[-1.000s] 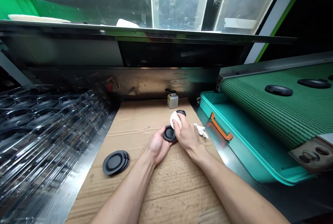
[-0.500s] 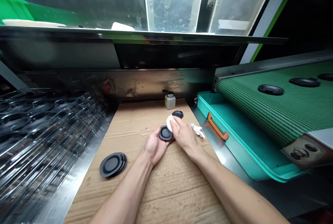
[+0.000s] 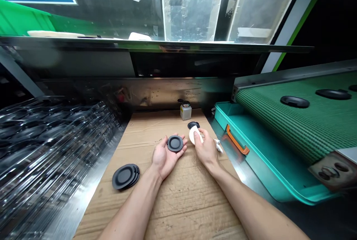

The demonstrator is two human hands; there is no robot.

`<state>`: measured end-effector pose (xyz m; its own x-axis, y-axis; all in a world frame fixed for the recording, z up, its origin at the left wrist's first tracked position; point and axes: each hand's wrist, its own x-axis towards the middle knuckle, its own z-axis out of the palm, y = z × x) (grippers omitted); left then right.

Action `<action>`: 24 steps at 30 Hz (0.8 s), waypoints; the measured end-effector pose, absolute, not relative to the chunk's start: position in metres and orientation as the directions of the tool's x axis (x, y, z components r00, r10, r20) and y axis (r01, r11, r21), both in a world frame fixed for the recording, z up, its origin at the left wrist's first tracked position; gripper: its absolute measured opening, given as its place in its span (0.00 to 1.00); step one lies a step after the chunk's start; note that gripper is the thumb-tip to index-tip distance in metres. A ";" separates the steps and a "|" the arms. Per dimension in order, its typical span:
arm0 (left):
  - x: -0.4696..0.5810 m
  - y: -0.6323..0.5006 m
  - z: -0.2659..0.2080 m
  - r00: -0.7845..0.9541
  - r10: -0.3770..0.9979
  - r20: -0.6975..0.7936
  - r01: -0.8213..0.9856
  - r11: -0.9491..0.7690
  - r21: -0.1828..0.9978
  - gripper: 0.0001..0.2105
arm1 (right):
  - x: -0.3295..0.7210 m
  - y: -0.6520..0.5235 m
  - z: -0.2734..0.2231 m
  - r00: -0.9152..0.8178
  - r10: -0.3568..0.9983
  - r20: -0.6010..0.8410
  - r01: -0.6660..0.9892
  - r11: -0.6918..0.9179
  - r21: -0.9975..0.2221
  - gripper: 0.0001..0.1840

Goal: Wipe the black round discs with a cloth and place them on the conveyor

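In the head view, bearing the round black disc [image 3: 175, 143], with no long axis to align, on the upturned left hand [image 3: 165, 159], with fingers spread beneath it, above the cardboard [image 3: 184, 202]. Pinching the white pad [image 3: 193, 135] in the right hand [image 3: 206, 151], just right of the disc and apart from it, leaving the left hand nearer. Compared with half a second ago, moved off the disc's edge with the pad, and unfolded further in the left fingers.
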<state>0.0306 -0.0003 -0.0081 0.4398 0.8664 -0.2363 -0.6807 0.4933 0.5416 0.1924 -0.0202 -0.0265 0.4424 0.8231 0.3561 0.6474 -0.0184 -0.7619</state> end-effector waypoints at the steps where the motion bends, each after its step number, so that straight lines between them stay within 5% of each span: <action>1: 0.030 -0.001 -0.006 0.420 0.879 -0.225 -0.669 0.468 0.577 0.16 | 0.193 -0.020 -0.028 0.449 0.823 0.348 0.638 -0.023 -0.769 0.21; 4: 0.036 -0.010 0.000 0.324 0.940 -0.103 -0.539 0.274 0.797 0.19 | 0.193 -0.020 -0.029 0.429 0.836 0.344 0.650 -0.021 -0.760 0.20; 7: 0.045 -0.024 0.003 0.221 0.950 0.221 -0.223 -0.171 0.960 0.29 | 0.194 -0.020 -0.027 0.406 0.848 0.340 0.663 -0.017 -0.748 0.20; 10: 0.051 -0.037 0.004 0.271 0.793 0.545 0.078 -0.583 0.809 0.37 | 0.195 -0.021 -0.024 0.384 0.869 0.312 0.667 -0.028 -0.744 0.20; 12: 0.052 -0.041 0.004 0.312 0.702 0.640 0.156 -0.702 0.695 0.40 | 0.196 -0.023 -0.022 0.361 0.884 0.297 0.670 -0.024 -0.742 0.20; 17: 0.053 -0.047 0.008 0.280 0.726 0.628 0.082 -0.670 0.738 0.44 | 0.196 -0.026 -0.020 0.329 0.893 0.306 0.675 0.004 -0.738 0.19; 20: 0.056 -0.053 0.017 0.205 0.843 0.497 -0.151 -0.474 0.867 0.43 | 0.197 -0.026 -0.022 0.323 0.892 0.315 0.673 0.018 -0.740 0.19; 24: 0.057 -0.058 0.026 0.150 0.942 0.299 -0.431 -0.210 0.877 0.43 | 0.198 -0.024 -0.027 0.327 0.889 0.320 0.669 0.021 -0.743 0.20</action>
<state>0.0573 -0.0577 0.0262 0.1496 0.9424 0.2991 -0.4313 -0.2100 0.8774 0.1984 -0.0239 -0.0270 0.3271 0.8893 0.3195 0.6693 0.0206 -0.7427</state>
